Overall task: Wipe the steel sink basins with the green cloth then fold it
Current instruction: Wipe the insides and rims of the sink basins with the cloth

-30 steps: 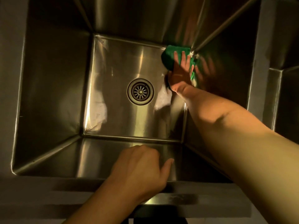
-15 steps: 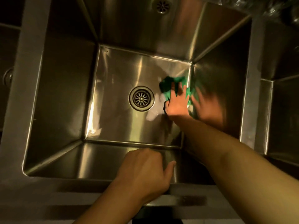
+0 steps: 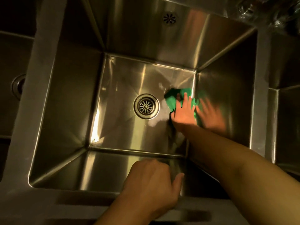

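Note:
I look down into the middle steel sink basin (image 3: pixel 68 103). A round drain (image 3: pixel 146 106) sits in its floor. My right hand (image 3: pixel 184 112) lies flat, fingers spread, pressing the green cloth (image 3: pixel 172 99) onto the floor at the right wall's foot, just right of the drain. The hand's blurred reflection shows in the right wall. Most of the cloth is hidden under the palm. My left hand (image 3: pixel 151 185) grips the basin's front rim, fingers curled over the edge and thumb out.
An overflow grille (image 3: pixel 169 18) sits high on the back wall. A second basin (image 3: pixel 285 111) lies to the right behind a steel divider, and a third basin (image 3: pixel 11 95) with its own drain lies to the left. The steel front ledge (image 3: pixel 48 207) runs below.
My right hand has slid the cloth from the far right corner of the floor toward me along the right wall. The view has pulled back. My left hand has stayed on the rim.

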Demonstrator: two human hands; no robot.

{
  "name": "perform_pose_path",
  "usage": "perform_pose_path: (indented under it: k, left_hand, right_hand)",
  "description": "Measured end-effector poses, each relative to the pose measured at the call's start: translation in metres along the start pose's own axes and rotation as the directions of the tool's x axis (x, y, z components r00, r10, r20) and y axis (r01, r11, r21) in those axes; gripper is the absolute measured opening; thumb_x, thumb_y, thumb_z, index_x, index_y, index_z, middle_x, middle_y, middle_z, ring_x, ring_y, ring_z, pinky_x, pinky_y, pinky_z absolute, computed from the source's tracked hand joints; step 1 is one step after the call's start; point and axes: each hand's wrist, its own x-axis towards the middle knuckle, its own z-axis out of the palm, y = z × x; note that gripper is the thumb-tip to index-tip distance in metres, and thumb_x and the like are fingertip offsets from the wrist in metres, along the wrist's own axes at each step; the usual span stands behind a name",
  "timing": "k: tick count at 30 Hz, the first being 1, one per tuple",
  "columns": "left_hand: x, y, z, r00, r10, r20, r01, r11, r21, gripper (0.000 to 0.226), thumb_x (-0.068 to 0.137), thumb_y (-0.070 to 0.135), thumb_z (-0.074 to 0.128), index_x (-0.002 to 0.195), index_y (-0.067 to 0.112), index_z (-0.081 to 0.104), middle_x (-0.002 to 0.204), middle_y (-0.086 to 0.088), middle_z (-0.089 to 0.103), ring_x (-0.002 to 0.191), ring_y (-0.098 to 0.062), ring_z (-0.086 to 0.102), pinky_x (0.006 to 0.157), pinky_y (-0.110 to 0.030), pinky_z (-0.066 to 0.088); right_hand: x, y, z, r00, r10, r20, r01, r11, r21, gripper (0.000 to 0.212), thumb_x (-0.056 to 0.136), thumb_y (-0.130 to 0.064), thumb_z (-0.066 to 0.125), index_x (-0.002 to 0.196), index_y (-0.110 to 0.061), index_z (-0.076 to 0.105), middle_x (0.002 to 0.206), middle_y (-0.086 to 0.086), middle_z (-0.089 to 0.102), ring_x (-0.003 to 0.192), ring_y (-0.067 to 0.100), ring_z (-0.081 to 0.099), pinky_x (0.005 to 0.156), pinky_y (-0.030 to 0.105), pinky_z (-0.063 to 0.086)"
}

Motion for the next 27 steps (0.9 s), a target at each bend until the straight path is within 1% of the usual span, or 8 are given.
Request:
perform_pose_path:
  k: [4, 6, 10, 16, 18, 21, 24, 27]
  left_hand:
    - [0.003, -0.001, -0.001, 0.999, -0.002, 0.035, 0.002, 1.000, 0.001, 0.059, 0.099, 0.069, 0.031, 0.078, 0.020, 0.056, 0.079, 0.001, 0.059, 0.075, -0.018, 0.055, 0.070, -0.032, 0.032]
    - [0.004, 0.000, -0.002, 0.999, 0.001, 0.040, -0.001, 1.000, 0.008, 0.056, 0.100, 0.068, 0.030, 0.080, 0.021, 0.053, 0.088, -0.001, 0.065, 0.084, -0.020, 0.062, 0.071, -0.032, 0.032]
    - [0.005, 0.000, 0.000, 0.999, 0.022, 0.029, -0.022, 0.999, 0.024, 0.051, 0.100, 0.067, 0.030, 0.084, 0.025, 0.052, 0.099, -0.003, 0.070, 0.093, -0.023, 0.065, 0.073, -0.031, 0.032]
    - [0.005, 0.002, 0.000, 0.998, 0.034, -0.058, -0.032, 0.999, 0.042, 0.061, 0.100, 0.066, 0.030, 0.096, 0.018, 0.068, 0.100, -0.002, 0.071, 0.093, -0.023, 0.067, 0.072, -0.031, 0.033]
    - [0.005, 0.001, 0.000, 0.992, 0.056, -0.114, -0.051, 0.998, 0.043, 0.060, 0.097, 0.065, 0.034, 0.085, 0.018, 0.070, 0.087, -0.001, 0.072, 0.080, -0.020, 0.068, 0.066, -0.029, 0.033]
    - [0.007, -0.003, 0.005, 0.989, 0.034, -0.143, -0.016, 0.992, 0.126, 0.057, 0.085, 0.062, 0.047, 0.054, 0.018, 0.062, 0.052, 0.003, 0.060, 0.044, -0.014, 0.058, 0.052, -0.023, 0.024]
    - [0.008, -0.004, 0.012, 0.977, 0.067, -0.201, -0.037, 0.988, 0.153, 0.056, 0.084, 0.062, 0.049, 0.051, 0.017, 0.059, 0.047, 0.003, 0.056, 0.038, -0.014, 0.054, 0.043, -0.021, 0.031]
    - [0.007, -0.002, 0.008, 0.975, 0.056, -0.214, -0.013, 0.980, 0.197, 0.056, 0.081, 0.061, 0.050, 0.050, 0.016, 0.059, 0.047, 0.001, 0.057, 0.039, -0.017, 0.056, 0.041, -0.022, 0.037]
  right_hand:
    - [0.054, -0.015, -0.016, 0.987, 0.133, -0.096, -0.125, 0.989, 0.081, 0.090, 0.094, -0.039, 0.051, 0.162, -0.020, -0.004, 0.168, 0.020, -0.008, 0.153, 0.044, -0.007, 0.122, 0.059, 0.000]
    - [0.077, -0.031, -0.024, 0.959, 0.254, -0.125, -0.233, 0.959, 0.164, 0.083, 0.097, -0.040, 0.048, 0.163, -0.022, -0.001, 0.169, 0.016, -0.005, 0.154, 0.041, -0.005, 0.122, 0.058, 0.002]
    - [0.106, -0.061, -0.038, 0.898, 0.412, -0.154, -0.368, 0.896, 0.250, 0.061, 0.106, -0.022, 0.028, 0.163, -0.022, 0.005, 0.169, 0.014, -0.001, 0.155, 0.040, -0.003, 0.121, 0.063, 0.008]
    - [0.104, -0.055, -0.036, 0.968, 0.225, -0.114, -0.200, 0.960, 0.196, 0.077, 0.098, -0.034, 0.043, 0.163, -0.025, 0.003, 0.169, 0.014, -0.004, 0.154, 0.042, -0.007, 0.120, 0.065, 0.001]
    - [0.103, -0.047, -0.029, 0.986, 0.123, -0.116, -0.101, 0.977, 0.187, 0.075, 0.096, -0.034, 0.045, 0.162, -0.027, 0.009, 0.169, 0.016, 0.004, 0.153, 0.045, 0.000, 0.117, 0.068, 0.002]
    - [0.096, -0.046, -0.013, 0.986, 0.034, -0.166, -0.011, 0.990, 0.140, 0.068, 0.097, -0.033, 0.044, 0.161, -0.032, 0.020, 0.167, 0.015, 0.019, 0.152, 0.043, 0.016, 0.112, 0.074, 0.022]
    - [0.092, -0.081, -0.024, 0.985, -0.015, -0.173, 0.029, 0.996, 0.082, 0.068, 0.100, -0.030, 0.045, 0.162, -0.020, 0.018, 0.167, 0.021, 0.011, 0.152, 0.047, 0.008, 0.119, 0.066, 0.012]
    - [0.087, -0.109, -0.026, 0.976, -0.130, -0.174, 0.152, 0.981, 0.120, 0.072, 0.099, -0.028, 0.050, 0.162, -0.019, 0.018, 0.167, 0.021, 0.009, 0.153, 0.047, 0.005, 0.118, 0.068, 0.011]
